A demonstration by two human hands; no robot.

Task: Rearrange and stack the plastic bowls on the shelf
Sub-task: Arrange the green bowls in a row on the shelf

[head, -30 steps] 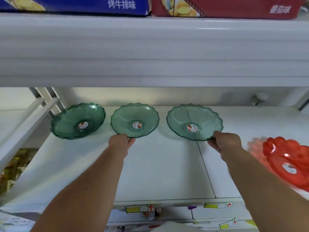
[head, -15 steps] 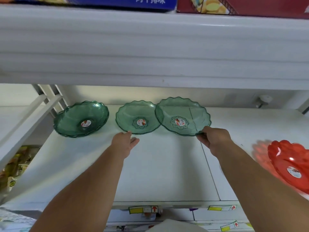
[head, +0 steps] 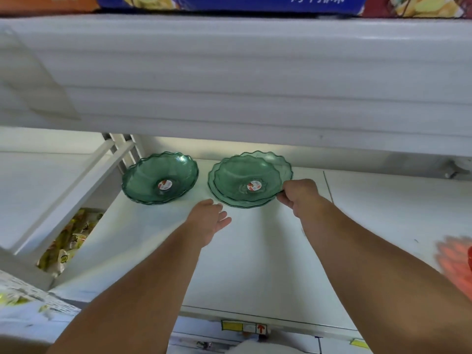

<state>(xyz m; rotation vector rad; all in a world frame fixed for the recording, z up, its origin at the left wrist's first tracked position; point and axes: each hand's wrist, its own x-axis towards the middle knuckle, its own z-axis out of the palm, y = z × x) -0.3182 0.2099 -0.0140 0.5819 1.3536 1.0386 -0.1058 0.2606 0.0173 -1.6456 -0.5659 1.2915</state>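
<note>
- While the right hand (head: 297, 194) pinches its rim, the top green bowl (head: 246, 178) sits nested on another bowl (head: 236, 203) on the white shelf (head: 255, 251).
- The left hand (head: 209, 221) hovers open, empty, just before them.
- A third bowl (head: 159, 181) stands left.

A blurred red plastic bowl (head: 459, 261) is cut off at the white shelf's (head: 255, 264) right edge. The lower green scalloped plastic bowl (head: 217, 192) lies mostly hidden beneath the upper green bowl (head: 245, 177).
</note>
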